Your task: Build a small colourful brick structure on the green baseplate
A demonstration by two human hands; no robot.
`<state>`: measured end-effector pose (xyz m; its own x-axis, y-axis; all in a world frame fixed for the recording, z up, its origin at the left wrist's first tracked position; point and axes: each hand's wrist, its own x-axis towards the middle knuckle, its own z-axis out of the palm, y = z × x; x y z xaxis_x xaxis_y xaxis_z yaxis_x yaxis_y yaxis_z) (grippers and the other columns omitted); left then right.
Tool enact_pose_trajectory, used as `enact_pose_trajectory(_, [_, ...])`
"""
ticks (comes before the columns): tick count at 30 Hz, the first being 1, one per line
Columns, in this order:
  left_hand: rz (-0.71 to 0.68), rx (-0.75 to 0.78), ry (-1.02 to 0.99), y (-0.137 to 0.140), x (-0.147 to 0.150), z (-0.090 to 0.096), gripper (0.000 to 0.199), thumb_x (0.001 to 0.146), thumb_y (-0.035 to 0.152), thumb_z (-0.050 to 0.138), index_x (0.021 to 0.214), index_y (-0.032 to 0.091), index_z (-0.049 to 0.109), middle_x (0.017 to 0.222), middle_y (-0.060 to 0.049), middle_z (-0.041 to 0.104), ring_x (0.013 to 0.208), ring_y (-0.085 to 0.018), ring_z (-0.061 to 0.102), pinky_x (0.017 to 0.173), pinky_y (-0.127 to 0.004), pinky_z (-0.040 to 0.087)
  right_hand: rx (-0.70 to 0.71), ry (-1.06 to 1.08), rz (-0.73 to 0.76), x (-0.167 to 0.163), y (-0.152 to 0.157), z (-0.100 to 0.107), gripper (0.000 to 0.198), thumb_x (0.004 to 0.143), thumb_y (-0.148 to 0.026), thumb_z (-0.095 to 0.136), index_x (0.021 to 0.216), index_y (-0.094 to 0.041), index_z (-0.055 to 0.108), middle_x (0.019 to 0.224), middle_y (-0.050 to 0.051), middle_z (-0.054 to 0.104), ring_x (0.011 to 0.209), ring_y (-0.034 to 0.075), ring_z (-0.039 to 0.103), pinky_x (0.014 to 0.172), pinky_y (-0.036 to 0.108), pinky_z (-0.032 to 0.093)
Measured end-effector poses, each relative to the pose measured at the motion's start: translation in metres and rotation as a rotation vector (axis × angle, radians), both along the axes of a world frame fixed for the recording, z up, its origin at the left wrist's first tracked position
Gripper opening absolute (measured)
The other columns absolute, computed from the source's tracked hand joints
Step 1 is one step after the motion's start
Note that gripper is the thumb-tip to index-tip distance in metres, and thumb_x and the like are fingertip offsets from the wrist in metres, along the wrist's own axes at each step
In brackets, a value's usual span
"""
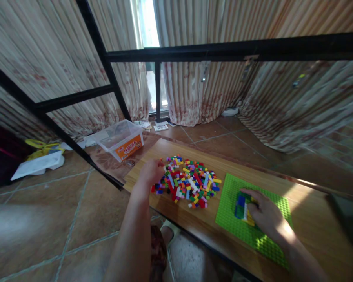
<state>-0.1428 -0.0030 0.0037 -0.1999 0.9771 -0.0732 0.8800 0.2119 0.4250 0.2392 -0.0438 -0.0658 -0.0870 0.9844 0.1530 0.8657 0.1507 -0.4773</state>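
Observation:
On the wooden board lies a loose pile of small toy building bricks (pixel 191 182) in many colours. My left hand (pixel 151 172) is at the pile's left edge, its fingers blurred and partly turned away, so what they hold, if anything, does not show. To the right is a green studded baseplate (pixel 228 211). A low build of blue, dark green, white and yellow bricks (pixel 240 206) stands on it. My right hand (pixel 264 211) rests over the build's right side, index finger along its far edge and thumb against the near bricks. The palm hides part of the build.
A clear plastic box (pixel 120 141) with an orange label stands behind the board on the left. Black metal bars (pixel 194 53) cross in front of striped curtains (pixel 191 90). A white tray (pixel 39 164) and yellow item lie far left. A dark object (pixel 345 215) sits at right.

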Motion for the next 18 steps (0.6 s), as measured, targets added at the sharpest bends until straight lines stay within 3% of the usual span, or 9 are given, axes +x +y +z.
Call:
enact_pose_trajectory(5, [-0.027, -0.04, 0.014, -0.004, 0.006, -0.003, 0.027, 0.066, 0.019, 0.067, 0.091, 0.018, 0.076, 0.092, -0.01, 0.073, 0.087, -0.024, 0.065, 0.076, -0.031, 0.048, 0.02, -0.01, -0.003, 0.002, 0.0, -0.003, 0.049, 0.073, -0.026, 0.041, 0.114, -0.021, 0.066, 0.112, 0.01, 0.069, 0.099, 0.028, 0.065, 0.087, 0.045, 0.052])
enact_pose_trajectory(12, [0.003, 0.083, -0.051, -0.001, 0.019, -0.011, 0.012, 0.062, 0.015, 0.066, 0.071, 0.019, 0.073, 0.073, -0.009, 0.069, 0.079, -0.025, 0.065, 0.074, -0.033, 0.048, 0.09, 0.002, 0.028, 0.007, 0.002, -0.008, 0.046, 0.071, -0.023, 0.043, 0.111, -0.024, 0.067, 0.108, 0.009, 0.071, 0.095, 0.029, 0.067, 0.083, 0.048, 0.054])
enact_pose_trajectory(18, [-0.026, 0.144, -0.149, 0.003, 0.024, -0.003, 0.01, 0.073, 0.019, 0.06, 0.073, 0.017, 0.07, 0.069, -0.006, 0.067, 0.07, -0.019, 0.061, 0.068, -0.028, 0.045, 0.066, 0.053, 0.004, 0.0, -0.002, 0.002, 0.044, 0.071, -0.024, 0.045, 0.109, -0.023, 0.069, 0.107, 0.009, 0.071, 0.095, 0.028, 0.067, 0.084, 0.046, 0.054])
